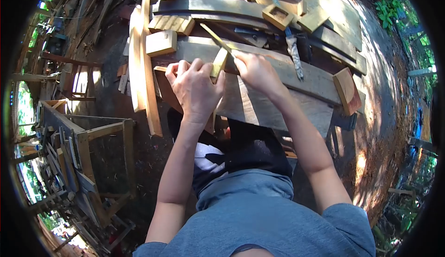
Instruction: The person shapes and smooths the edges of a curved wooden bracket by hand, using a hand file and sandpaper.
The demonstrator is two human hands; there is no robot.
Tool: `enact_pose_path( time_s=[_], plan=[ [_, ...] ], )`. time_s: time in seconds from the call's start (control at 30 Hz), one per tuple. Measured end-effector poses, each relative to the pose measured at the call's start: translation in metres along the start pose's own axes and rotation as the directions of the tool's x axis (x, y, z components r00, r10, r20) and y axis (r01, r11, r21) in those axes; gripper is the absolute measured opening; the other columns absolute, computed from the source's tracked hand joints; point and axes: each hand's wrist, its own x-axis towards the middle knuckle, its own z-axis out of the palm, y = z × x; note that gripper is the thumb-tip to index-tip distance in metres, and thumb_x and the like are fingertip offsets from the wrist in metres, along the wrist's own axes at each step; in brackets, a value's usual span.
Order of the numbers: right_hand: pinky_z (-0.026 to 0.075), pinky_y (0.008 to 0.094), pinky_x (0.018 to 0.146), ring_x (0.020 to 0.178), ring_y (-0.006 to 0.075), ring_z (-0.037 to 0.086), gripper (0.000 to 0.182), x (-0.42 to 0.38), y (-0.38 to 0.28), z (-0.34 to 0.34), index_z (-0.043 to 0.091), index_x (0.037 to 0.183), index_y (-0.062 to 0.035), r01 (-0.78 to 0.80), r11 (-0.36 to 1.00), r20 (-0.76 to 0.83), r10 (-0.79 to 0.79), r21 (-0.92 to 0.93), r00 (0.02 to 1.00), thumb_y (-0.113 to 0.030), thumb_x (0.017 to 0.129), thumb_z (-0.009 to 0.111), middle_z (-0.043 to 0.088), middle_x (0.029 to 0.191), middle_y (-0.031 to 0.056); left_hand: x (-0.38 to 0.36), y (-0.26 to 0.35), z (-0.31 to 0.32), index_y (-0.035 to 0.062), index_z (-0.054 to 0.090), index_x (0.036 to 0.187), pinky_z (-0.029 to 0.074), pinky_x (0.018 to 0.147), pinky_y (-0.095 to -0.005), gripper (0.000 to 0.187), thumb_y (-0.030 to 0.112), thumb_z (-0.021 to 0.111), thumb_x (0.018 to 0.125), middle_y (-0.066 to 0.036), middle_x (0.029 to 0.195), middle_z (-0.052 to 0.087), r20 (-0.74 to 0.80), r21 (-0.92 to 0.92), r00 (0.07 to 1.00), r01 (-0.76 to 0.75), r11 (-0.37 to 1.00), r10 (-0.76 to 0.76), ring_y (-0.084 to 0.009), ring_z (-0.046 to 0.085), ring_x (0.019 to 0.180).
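Note:
My left hand [195,87] is closed around a small pale wooden block [219,63], its thumb and fingers pressed on the sides at the front of the plank bench [296,73]. Close beside it, my right hand [256,73] grips the near end of a thin yellowish strip [214,36]. That strip slants away to the upper left and passes right by the block's far end. Left of my hands sits a thick wooden block [161,43], with a grooved block [170,24] just behind it.
A hollowed wooden block [278,16] and a tool with a wrapped handle [293,55] lie farther back. Another block [346,91] rests at the bench's right end. Long battens [144,67] project on the left, near a wooden frame [85,138] with stacked boards.

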Motion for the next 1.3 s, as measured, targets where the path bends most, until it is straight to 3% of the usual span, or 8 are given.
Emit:
enact_pose_path(
  time_s=[0.27,0.3,0.33,0.47,0.6,0.93,1.0,1.3],
  plan=[
    [0.053,0.0547,0.091,0.102,0.0481,0.067,0.035,0.000,-0.002,-0.001,0.068,0.123,-0.0135,-0.041,0.999,0.048,0.041,0.017,0.998,-0.031,0.101,0.048,0.070,0.110,0.0254,0.001,-0.001,0.000,0.0109,0.076,0.082,0.034,0.101,-0.0466,0.026,0.037,0.074,0.081,-0.005,0.087,0.065,0.003,-0.045,1.000,0.005,0.999,-0.005,-0.0256,0.059,0.094],
    [0.054,0.0550,0.090,0.100,0.0486,0.067,0.035,0.012,0.009,0.004,0.069,0.123,-0.0142,0.021,0.999,0.018,-0.022,0.046,1.000,-0.031,0.101,0.048,0.070,0.109,0.0257,-0.001,-0.001,0.002,0.0108,0.076,0.082,0.034,0.101,-0.0466,0.026,0.037,0.074,0.081,-0.005,0.088,0.065,0.016,-0.044,1.000,0.007,0.999,-0.006,-0.0257,0.059,0.094],
    [0.054,0.0551,0.090,0.099,0.0493,0.067,0.034,0.023,0.010,0.004,0.069,0.122,-0.0147,-0.056,0.995,0.060,0.051,0.083,0.997,-0.031,0.100,0.049,0.071,0.108,0.0258,0.000,-0.001,0.002,0.0107,0.075,0.082,0.034,0.101,-0.0467,0.026,0.037,0.074,0.081,-0.004,0.088,0.065,0.017,-0.039,1.000,0.006,0.999,-0.005,-0.0259,0.059,0.094],
    [0.053,0.0556,0.091,0.099,0.0495,0.067,0.036,-0.004,-0.007,-0.002,0.068,0.127,-0.0164,-0.046,0.997,0.026,0.047,-0.058,0.999,-0.031,0.100,0.049,0.071,0.108,0.0264,0.000,-0.005,0.002,0.0120,0.078,0.089,0.034,0.100,-0.0457,0.028,0.039,0.076,0.082,-0.002,0.086,0.064,-0.010,-0.016,1.000,-0.010,1.000,0.010,-0.0239,0.059,0.092],
    [0.053,0.0554,0.092,0.102,0.0471,0.067,0.037,0.010,0.007,0.001,0.067,0.130,-0.0176,-0.052,0.998,0.054,0.051,0.021,0.997,-0.029,0.100,0.050,0.071,0.107,0.0263,0.001,0.003,-0.002,0.0124,0.079,0.091,0.033,0.102,-0.0444,0.028,0.039,0.076,0.082,-0.003,0.086,0.065,0.046,-0.005,0.998,0.035,0.999,-0.034,-0.0240,0.060,0.092],
    [0.054,0.0581,0.088,0.097,0.0496,0.067,0.035,0.009,0.005,0.006,0.066,0.129,-0.0169,-0.051,0.998,-0.001,0.051,0.030,0.999,-0.027,0.100,0.050,0.071,0.104,0.0271,0.000,0.003,0.000,0.0108,0.076,0.083,0.033,0.102,-0.0462,0.027,0.037,0.074,0.081,-0.004,0.088,0.065,0.029,-0.026,0.999,0.020,0.999,-0.019,-0.0244,0.059,0.096],
    [0.053,0.0578,0.088,0.097,0.0495,0.067,0.035,0.004,0.002,0.005,0.066,0.129,-0.0161,-0.076,0.997,0.051,0.076,-0.001,0.996,-0.028,0.100,0.050,0.071,0.104,0.0270,0.000,-0.001,0.002,0.0125,0.079,0.090,0.033,0.101,-0.0450,0.027,0.037,0.076,0.081,-0.003,0.086,0.065,0.001,-0.001,1.000,0.001,1.000,-0.001,-0.0239,0.059,0.092],
    [0.053,0.0518,0.093,0.104,0.0474,0.065,0.039,-0.007,-0.015,-0.005,0.065,0.133,-0.0100,-0.139,0.990,0.050,0.141,-0.029,0.989,-0.027,0.100,0.053,0.069,0.116,0.0247,0.001,-0.002,0.001,0.0125,0.079,0.089,0.033,0.102,-0.0440,0.028,0.039,0.076,0.081,-0.003,0.085,0.065,0.010,-0.014,1.000,0.024,1.000,-0.024,-0.0241,0.059,0.091]
  ],
)
